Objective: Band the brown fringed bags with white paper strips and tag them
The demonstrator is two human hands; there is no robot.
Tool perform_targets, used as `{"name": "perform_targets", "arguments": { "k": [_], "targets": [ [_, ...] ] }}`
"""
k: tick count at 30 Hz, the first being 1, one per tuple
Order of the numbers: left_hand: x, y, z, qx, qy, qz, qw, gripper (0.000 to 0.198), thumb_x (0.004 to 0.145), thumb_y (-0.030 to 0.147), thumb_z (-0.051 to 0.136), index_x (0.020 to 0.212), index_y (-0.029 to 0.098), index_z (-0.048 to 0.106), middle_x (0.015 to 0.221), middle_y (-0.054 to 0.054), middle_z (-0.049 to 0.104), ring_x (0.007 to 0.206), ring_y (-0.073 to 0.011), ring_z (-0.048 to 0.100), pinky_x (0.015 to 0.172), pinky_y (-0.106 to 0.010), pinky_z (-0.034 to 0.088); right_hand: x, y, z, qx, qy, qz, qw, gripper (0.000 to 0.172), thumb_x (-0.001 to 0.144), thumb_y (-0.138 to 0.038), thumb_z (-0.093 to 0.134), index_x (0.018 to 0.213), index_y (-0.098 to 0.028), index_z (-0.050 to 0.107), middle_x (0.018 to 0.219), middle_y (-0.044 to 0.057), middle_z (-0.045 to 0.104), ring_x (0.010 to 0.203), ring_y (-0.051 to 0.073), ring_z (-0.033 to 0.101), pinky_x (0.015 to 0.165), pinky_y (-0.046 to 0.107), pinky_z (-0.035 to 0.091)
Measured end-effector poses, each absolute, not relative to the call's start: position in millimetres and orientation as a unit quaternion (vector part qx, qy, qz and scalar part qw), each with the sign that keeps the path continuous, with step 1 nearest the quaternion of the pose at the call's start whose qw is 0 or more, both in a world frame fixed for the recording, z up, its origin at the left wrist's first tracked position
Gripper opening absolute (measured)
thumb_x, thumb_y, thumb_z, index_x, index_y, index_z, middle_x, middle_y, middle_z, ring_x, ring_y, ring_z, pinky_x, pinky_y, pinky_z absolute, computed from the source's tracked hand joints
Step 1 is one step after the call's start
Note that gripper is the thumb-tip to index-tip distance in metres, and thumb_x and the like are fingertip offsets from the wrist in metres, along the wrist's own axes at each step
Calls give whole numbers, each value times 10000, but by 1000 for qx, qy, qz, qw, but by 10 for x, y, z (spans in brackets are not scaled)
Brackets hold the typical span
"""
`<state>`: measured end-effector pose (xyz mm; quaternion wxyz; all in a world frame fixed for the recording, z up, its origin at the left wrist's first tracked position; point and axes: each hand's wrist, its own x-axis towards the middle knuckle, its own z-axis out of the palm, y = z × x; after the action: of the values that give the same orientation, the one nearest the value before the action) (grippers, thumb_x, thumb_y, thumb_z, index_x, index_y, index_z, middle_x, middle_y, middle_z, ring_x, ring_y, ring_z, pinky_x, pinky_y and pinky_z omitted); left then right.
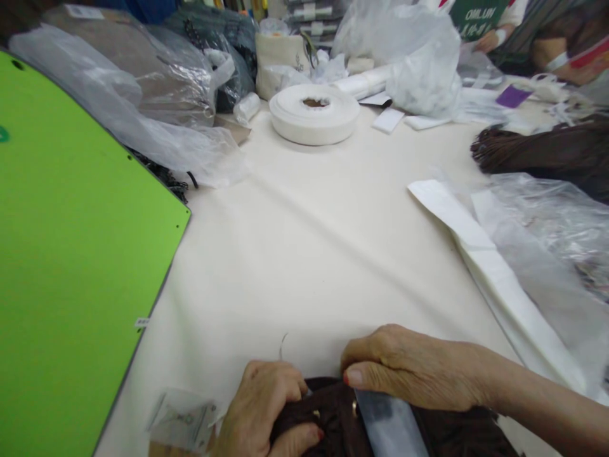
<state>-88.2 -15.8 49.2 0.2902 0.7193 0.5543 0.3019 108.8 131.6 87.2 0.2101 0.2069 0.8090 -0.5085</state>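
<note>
At the bottom of the head view lies a dark brown fabric article [339, 416], with small gold-coloured metal studs and gathered cloth; the frame cuts off its lower part, so its kind is unclear. My left hand [266, 406] grips its left edge, thumb on top and fingers curled over the far side. From the right, my right hand [413, 368] pinches the far edge between thumb and fingers. Under that thumb, a shiny greyish plastic strip [392, 422] runs down over the brown cloth. Left of my left hand is a small clear packet [183, 419] with blurred contents.
A bright green board [85, 254] covers the left side of the white table [309, 254]. Farther back are a white tape roll [314, 117] and plastic-wrapped goods [157, 76]. Brown fringed material [547, 149] and plastic bags [547, 235] lie right. Other people's arms show top right.
</note>
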Motion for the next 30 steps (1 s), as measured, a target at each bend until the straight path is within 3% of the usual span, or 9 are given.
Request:
{"name": "perform_targets", "arguments": {
  "k": [7, 12, 16, 19, 25, 30],
  "targets": [
    [-657, -125, 572, 603, 635, 252, 411, 39, 771, 264, 532, 795, 233, 533, 716, 30, 547, 719, -146, 532, 632, -244, 426, 1321, 1037, 836, 259, 866, -380, 195, 352, 887, -461, 461, 815, -166, 639, 683, 52, 654, 640, 167, 600, 533, 215, 341],
    [-631, -34, 729, 522, 630, 226, 529, 148, 694, 310, 552, 783, 210, 489, 671, 38, 518, 724, -150, 505, 622, -240, 394, 1407, 925, 831, 295, 879, -338, 162, 360, 885, -455, 472, 772, -160, 644, 628, 42, 640, 582, 146, 580, 492, 201, 297],
    [-646, 179, 860, 558, 636, 267, 462, 220, 685, 352, 554, 839, 210, 489, 774, 14, 554, 808, -169, 507, 713, -267, 388, 1486, 978, 835, 326, 891, -301, 94, 398, 910, -470, 411, 798, -166, 644, 622, 29, 637, 549, 130, 554, 497, 207, 292],
    [-614, 394, 834, 649, 610, 183, 416, 184, 716, 341, 500, 830, 199, 522, 803, -1, 583, 827, -174, 514, 771, -281, 371, 1517, 1084, 788, 346, 908, -220, 86, 390, 909, -466, 416, 822, -167, 651, 673, 53, 664, 633, 162, 600, 537, 223, 306],
    [-516, 585, 808, 714, 556, 67, 420, 219, 750, 360, 457, 847, 208, 580, 773, 14, 609, 749, -159, 528, 694, -253, 377, 1517, 1135, 712, 345, 920, -166, 81, 426, 911, -493, 387, 838, -175, 660, 726, 89, 693, 716, 205, 642, 565, 243, 316],
    [-473, 631, 887, 717, 551, 2, 427, 357, 725, 529, 466, 661, 184, 534, 637, 21, 503, 645, -145, 468, 541, -233, 327, 1530, 1064, 722, 352, 925, -131, 66, 404, 915, -471, 393, 856, -169, 654, 757, 106, 703, 742, 222, 658, 571, 250, 327]
  ]
}}
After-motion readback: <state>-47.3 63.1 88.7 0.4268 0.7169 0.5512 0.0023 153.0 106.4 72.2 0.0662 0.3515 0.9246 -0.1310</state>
